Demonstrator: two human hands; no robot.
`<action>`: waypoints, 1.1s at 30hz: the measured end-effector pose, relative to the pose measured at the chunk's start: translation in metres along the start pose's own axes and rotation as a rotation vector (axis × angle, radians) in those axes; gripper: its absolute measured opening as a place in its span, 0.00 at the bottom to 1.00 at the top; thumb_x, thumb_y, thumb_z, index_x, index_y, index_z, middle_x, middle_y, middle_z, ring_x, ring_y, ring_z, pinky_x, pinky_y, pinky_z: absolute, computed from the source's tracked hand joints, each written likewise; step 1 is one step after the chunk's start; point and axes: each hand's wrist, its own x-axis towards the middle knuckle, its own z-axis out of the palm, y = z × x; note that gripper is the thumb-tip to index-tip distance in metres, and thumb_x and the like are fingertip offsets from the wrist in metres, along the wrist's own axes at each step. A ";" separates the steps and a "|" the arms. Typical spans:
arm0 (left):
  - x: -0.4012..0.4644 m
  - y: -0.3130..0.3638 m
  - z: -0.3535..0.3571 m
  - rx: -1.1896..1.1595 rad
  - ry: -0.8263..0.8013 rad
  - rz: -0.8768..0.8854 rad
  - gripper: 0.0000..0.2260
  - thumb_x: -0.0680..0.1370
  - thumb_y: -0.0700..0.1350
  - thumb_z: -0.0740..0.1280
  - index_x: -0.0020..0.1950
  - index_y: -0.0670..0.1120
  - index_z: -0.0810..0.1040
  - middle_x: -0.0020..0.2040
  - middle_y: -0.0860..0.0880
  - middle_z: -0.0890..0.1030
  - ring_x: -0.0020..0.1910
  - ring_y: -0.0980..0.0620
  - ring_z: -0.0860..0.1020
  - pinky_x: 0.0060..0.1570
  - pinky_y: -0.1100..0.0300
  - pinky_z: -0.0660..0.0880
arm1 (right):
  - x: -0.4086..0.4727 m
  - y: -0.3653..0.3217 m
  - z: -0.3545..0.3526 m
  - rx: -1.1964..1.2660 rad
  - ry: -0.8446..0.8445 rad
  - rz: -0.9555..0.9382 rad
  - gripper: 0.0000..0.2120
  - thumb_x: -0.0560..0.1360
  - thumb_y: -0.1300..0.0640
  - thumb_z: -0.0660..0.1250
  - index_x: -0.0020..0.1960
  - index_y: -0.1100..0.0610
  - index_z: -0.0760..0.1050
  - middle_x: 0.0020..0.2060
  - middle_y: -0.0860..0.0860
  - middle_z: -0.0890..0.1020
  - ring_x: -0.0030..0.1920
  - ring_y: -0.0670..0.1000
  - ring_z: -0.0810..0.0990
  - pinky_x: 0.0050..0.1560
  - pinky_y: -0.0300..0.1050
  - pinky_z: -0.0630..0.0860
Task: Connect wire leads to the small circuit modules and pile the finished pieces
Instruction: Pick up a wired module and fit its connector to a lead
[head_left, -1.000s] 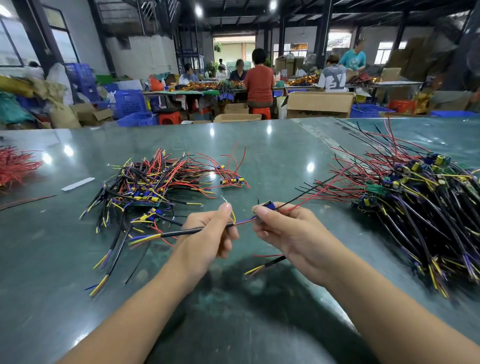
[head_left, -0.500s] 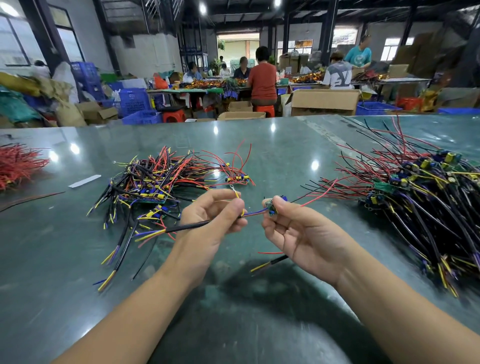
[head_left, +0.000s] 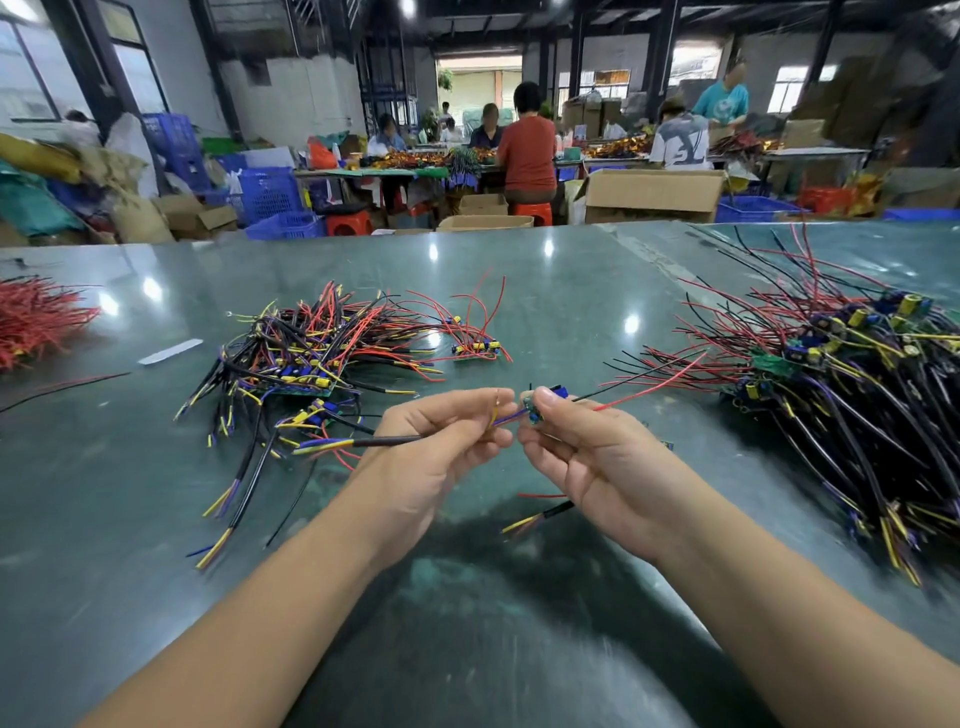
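Head view showed the job midway: the left hand (head_left: 441, 447) pinched a sheathed lead (head_left: 384, 441) while the right hand (head_left: 587, 457) gripped a small module (head_left: 535, 410) in its fingers, above the table (head_left: 571, 291). Wired piles lay on both sides, left pile (head_left: 311, 353) and right pile (head_left: 857, 395); which held finished pieces I couldn't tell.

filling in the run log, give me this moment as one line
step: joining lead to module | left hand: pinches black wire lead | right hand: holds circuit module | piles: both sides of green table
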 end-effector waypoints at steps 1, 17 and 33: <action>0.000 0.000 0.000 -0.021 -0.001 -0.011 0.11 0.73 0.36 0.65 0.43 0.46 0.86 0.44 0.47 0.85 0.37 0.55 0.82 0.40 0.67 0.78 | 0.000 0.000 0.000 -0.001 0.002 -0.004 0.12 0.63 0.57 0.71 0.43 0.61 0.77 0.33 0.52 0.80 0.35 0.46 0.81 0.42 0.36 0.80; 0.003 0.003 -0.009 0.501 0.096 0.222 0.09 0.73 0.36 0.71 0.41 0.51 0.82 0.34 0.54 0.83 0.33 0.61 0.77 0.35 0.70 0.72 | -0.003 0.003 0.006 0.098 -0.003 0.016 0.12 0.63 0.58 0.71 0.44 0.60 0.75 0.33 0.52 0.81 0.34 0.46 0.82 0.39 0.35 0.79; 0.000 0.007 -0.010 0.329 0.047 0.002 0.04 0.68 0.41 0.72 0.37 0.50 0.84 0.32 0.50 0.82 0.29 0.57 0.77 0.32 0.67 0.74 | -0.007 0.000 0.003 -0.383 -0.055 -0.109 0.05 0.71 0.67 0.70 0.45 0.59 0.78 0.33 0.50 0.81 0.32 0.45 0.79 0.37 0.34 0.77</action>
